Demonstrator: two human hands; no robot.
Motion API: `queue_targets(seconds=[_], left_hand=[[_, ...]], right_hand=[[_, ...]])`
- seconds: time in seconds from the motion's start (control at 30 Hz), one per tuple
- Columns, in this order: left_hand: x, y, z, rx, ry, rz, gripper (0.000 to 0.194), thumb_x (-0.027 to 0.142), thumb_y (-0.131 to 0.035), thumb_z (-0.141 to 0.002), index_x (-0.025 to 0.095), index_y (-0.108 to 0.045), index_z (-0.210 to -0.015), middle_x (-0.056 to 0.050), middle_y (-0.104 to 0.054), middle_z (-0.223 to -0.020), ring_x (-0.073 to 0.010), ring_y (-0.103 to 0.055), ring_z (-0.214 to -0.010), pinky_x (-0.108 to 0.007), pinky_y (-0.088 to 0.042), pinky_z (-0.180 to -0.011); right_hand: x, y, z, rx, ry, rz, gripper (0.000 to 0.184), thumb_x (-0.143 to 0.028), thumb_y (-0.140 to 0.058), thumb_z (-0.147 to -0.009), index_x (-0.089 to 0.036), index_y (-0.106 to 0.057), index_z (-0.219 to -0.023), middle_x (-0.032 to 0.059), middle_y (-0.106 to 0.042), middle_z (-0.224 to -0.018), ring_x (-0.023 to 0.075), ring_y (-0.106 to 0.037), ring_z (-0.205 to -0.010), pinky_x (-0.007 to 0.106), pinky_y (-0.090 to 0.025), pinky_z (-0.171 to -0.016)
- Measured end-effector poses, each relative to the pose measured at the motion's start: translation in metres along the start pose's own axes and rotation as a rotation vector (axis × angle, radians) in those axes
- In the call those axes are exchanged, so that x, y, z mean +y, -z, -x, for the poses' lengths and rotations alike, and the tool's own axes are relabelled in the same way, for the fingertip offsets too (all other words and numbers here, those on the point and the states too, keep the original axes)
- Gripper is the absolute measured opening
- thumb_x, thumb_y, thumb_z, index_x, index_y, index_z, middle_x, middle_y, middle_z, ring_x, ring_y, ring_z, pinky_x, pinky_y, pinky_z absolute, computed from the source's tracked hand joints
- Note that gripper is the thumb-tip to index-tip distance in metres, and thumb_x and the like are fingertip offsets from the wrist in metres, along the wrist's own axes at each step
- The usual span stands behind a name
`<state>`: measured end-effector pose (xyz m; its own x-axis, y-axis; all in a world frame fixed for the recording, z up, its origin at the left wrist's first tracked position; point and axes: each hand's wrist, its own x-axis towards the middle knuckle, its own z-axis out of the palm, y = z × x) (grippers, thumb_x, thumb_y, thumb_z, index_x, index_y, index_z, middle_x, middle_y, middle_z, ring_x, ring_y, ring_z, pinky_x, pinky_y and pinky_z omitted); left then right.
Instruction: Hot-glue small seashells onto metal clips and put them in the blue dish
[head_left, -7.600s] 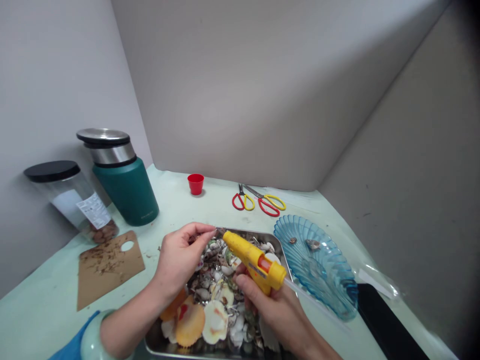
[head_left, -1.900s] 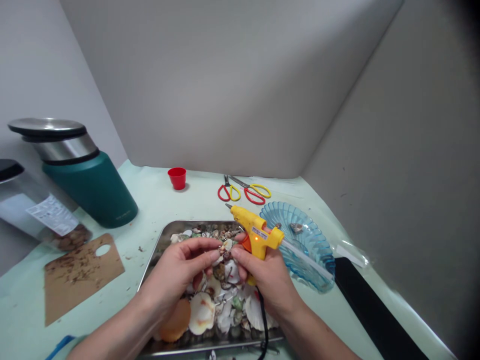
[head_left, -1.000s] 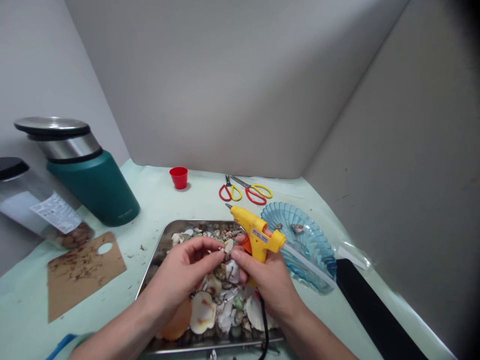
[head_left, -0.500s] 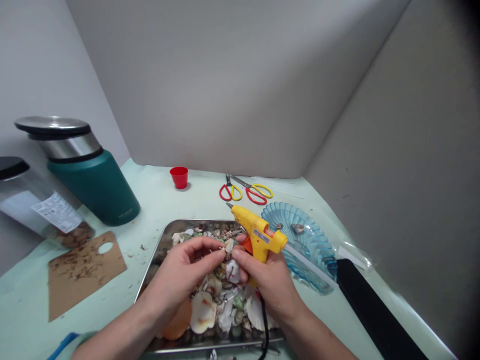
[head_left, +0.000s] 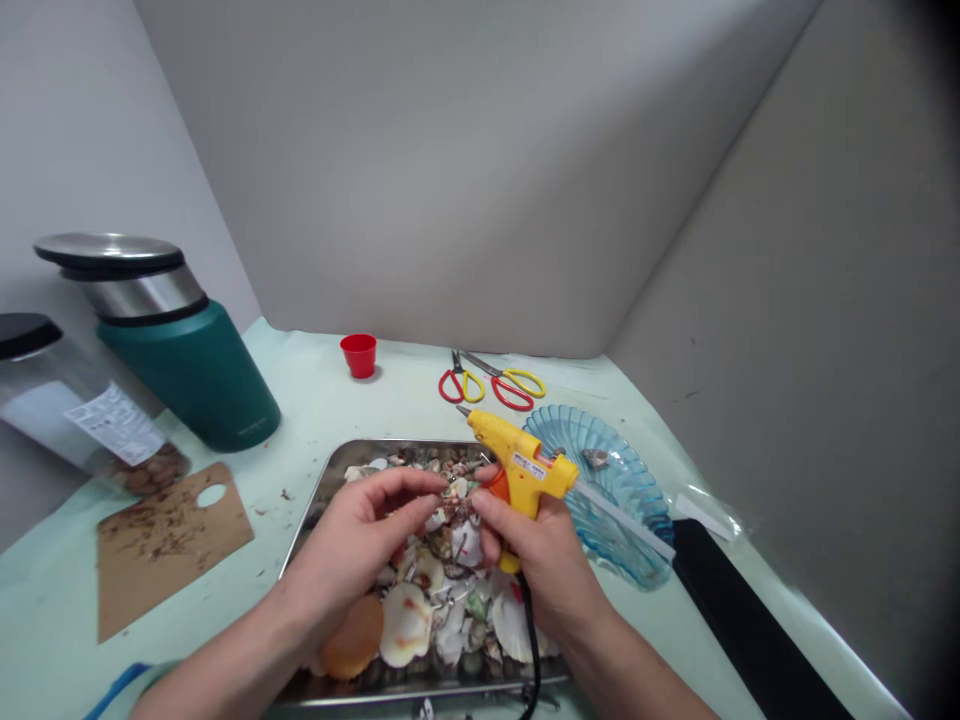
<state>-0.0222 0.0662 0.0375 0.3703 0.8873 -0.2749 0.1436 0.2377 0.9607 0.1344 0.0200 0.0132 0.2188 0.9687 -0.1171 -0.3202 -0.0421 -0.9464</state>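
Note:
My right hand (head_left: 544,545) grips a yellow hot glue gun (head_left: 517,455), its nozzle pointing up and left and a clear glue stick (head_left: 622,520) protruding from its back. My left hand (head_left: 375,525) is curled, thumb and forefinger tips close together near the tip of my right thumb. Whatever sits at those fingertips is small and blends with the shells behind. Both hands are above a metal tray (head_left: 319,490) full of seashells, including a pale scallop shell (head_left: 406,625) and an orange one (head_left: 352,640) near the front.
To the right lies a blue shell-shaped dish (head_left: 637,490) with a few small shells in it. Scissors (head_left: 514,385) and a red cup (head_left: 359,356) stand at the back. A teal bottle (head_left: 187,375), a clear jar (head_left: 82,420) and a brown board (head_left: 169,560) are left.
The glue gun has shifted very slightly right. My left hand's fingertips have drawn slightly left, widening the space between them and my right thumb.

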Motion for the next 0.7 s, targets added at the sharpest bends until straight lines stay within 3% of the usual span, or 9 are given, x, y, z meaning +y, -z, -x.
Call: queue_targets(seconds=[0.13,0.37,0.7], left_hand=[[0.000,-0.002,0.001,-0.028,-0.038,-0.003,0.017,0.031,-0.069,-0.068,0.018,-0.068,-0.079,0.000,-0.064,-0.073,-0.0122,-0.053,-0.064,-0.022,-0.041,-0.057],[0.000,-0.003,0.002,-0.015,-0.109,-0.009,0.012,0.030,-0.066,-0.070,0.018,-0.065,-0.072,0.001,-0.061,-0.068,-0.0086,-0.046,-0.055,-0.019,-0.034,-0.049],[-0.012,0.003,-0.002,-0.053,0.005,0.163,0.023,0.040,-0.064,-0.076,0.017,-0.062,-0.081,0.005,-0.050,-0.055,-0.0057,-0.035,-0.045,-0.017,-0.027,-0.043]], right_hand=[[0.001,0.001,0.000,-0.021,-0.014,0.018,0.032,-0.033,-0.068,-0.073,-0.016,-0.053,-0.095,-0.0087,-0.048,-0.044,0.0061,-0.042,-0.040,0.017,-0.033,-0.044],[-0.001,0.000,0.002,-0.100,-0.061,0.047,0.030,-0.031,-0.068,-0.074,-0.015,-0.054,-0.095,-0.0086,-0.048,-0.043,0.0054,-0.042,-0.040,0.016,-0.033,-0.044],[0.000,-0.001,-0.001,-0.050,-0.051,0.010,0.029,-0.031,-0.067,-0.075,-0.014,-0.053,-0.095,-0.0023,-0.062,-0.063,0.0039,-0.046,-0.040,0.016,-0.036,-0.042]])
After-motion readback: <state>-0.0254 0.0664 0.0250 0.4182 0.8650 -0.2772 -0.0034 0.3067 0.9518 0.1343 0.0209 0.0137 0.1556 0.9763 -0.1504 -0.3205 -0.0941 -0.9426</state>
